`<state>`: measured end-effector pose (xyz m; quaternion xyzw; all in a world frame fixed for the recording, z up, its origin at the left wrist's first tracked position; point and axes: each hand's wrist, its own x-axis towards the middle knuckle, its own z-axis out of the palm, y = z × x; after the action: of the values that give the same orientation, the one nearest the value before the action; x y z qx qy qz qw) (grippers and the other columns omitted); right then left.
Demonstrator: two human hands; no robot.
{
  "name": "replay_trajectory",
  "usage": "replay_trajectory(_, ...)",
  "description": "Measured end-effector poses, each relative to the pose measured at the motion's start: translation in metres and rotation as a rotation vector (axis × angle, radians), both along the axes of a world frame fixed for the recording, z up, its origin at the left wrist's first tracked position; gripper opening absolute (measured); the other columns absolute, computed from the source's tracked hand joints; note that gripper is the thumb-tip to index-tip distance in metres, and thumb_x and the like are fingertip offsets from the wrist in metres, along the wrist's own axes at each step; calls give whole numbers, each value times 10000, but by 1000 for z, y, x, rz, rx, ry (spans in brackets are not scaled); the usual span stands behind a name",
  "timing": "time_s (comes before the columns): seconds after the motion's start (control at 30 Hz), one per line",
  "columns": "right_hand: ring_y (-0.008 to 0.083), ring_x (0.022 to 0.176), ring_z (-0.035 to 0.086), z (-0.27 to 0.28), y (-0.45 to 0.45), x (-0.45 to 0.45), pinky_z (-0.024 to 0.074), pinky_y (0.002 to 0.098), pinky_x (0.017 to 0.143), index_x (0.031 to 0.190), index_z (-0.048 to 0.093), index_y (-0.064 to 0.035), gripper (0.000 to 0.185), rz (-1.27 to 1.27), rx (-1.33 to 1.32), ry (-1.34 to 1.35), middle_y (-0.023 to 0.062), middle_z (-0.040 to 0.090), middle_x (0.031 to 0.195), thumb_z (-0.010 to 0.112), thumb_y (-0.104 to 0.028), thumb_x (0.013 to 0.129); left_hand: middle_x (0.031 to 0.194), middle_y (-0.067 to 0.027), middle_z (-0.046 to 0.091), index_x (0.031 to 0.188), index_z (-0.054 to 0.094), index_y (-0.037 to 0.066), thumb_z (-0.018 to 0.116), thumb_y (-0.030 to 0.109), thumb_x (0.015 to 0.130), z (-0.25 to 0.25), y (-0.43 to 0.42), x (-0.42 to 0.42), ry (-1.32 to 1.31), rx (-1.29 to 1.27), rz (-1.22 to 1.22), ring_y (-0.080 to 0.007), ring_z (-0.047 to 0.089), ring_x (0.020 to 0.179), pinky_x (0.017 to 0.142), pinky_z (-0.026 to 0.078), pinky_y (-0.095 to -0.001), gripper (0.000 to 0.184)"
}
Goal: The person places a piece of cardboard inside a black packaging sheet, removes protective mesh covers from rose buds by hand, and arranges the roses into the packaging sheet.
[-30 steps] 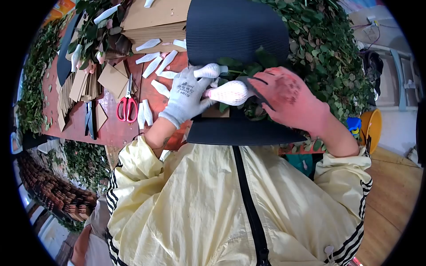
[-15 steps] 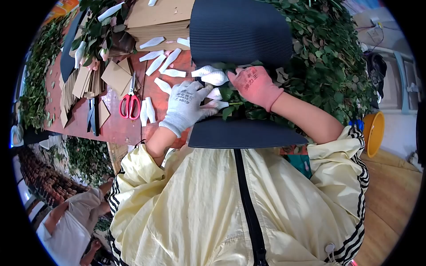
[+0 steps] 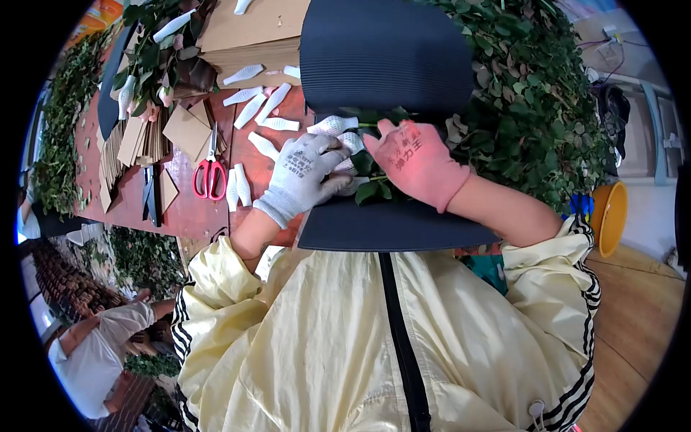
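Note:
Several netted flower heads (image 3: 333, 125) lie side by side on a black corrugated sheet (image 3: 385, 54), their leafy stems (image 3: 374, 189) pointing right. My left hand (image 3: 305, 169), in a white glove, rests curled around the left ends of the netted heads. Just right of them is my right hand (image 3: 414, 160) in a pink glove, its fingers bent over the stems and leaves; what lies under its fingers is hidden. The near flap of the black sheet (image 3: 396, 225) lies in front of my body.
Red-handled scissors (image 3: 210, 173), loose white net sleeves (image 3: 263, 145) and cardboard pieces (image 3: 188, 129) lie on the red table (image 3: 194, 210). Leafy stems (image 3: 525, 108) are heaped at the right, near a yellow bucket (image 3: 610, 216). A person (image 3: 90, 360) is at the lower left.
My right hand has moved left and down from the far right, and the netted flower it held now lies with the others. My left hand stays over the heads. The person at lower left has come into view.

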<state>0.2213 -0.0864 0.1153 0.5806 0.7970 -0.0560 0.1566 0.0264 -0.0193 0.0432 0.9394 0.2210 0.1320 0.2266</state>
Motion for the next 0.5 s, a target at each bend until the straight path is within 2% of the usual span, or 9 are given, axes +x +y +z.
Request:
replay_trajectory(0.07,217,775,616,-6,6,6,468,313,636,1067,558,-99,252,17,35,73,82,592,936,477,-144,833,1101,-64,583,1113,617,137,665,367,738,-3,2,-1,9,0,-7,-267,526,1049,854,391,-417,443)
replay_trajectory(0.13,212,767,625,-31,12,13,474,311,627,1060,543,-102,257,100,315,105,81,591,933,498,-157,812,1107,-69,579,1143,597,144,659,368,744,0,0,2,0,-6,14,-269,526,1048,851,393,-415,462)
replay_trajectory(0.2,210,770,632,-39,15,12,482,302,609,1058,537,-106,268,92,242,41,83,596,915,516,-164,797,1113,-74,575,1173,576,151,654,368,749,2,-1,4,-10,-9,44,-272,527,1046,848,396,-413,483)
replay_trajectory(0.27,208,794,642,-34,15,7,497,303,616,1078,556,-63,277,8,123,-28,62,625,894,505,-136,816,1066,-99,567,1179,585,103,677,321,716,4,-3,6,11,5,47,-305,519,980,840,384,-429,520)
replay_trajectory(0.3,194,812,643,-36,19,9,497,297,628,1138,545,-47,339,-38,63,-6,59,640,903,512,-115,808,1070,-93,556,1180,589,114,676,329,716,3,-3,7,27,32,43,-302,515,990,843,384,-424,519)
replay_trajectory(0.5,181,824,643,-52,23,12,478,301,642,1164,547,-40,360,60,93,-132,36,649,881,516,-143,820,1097,-94,546,1176,591,128,681,363,707,4,-4,11,91,34,38,-296,507,1017,850,385,-422,533)
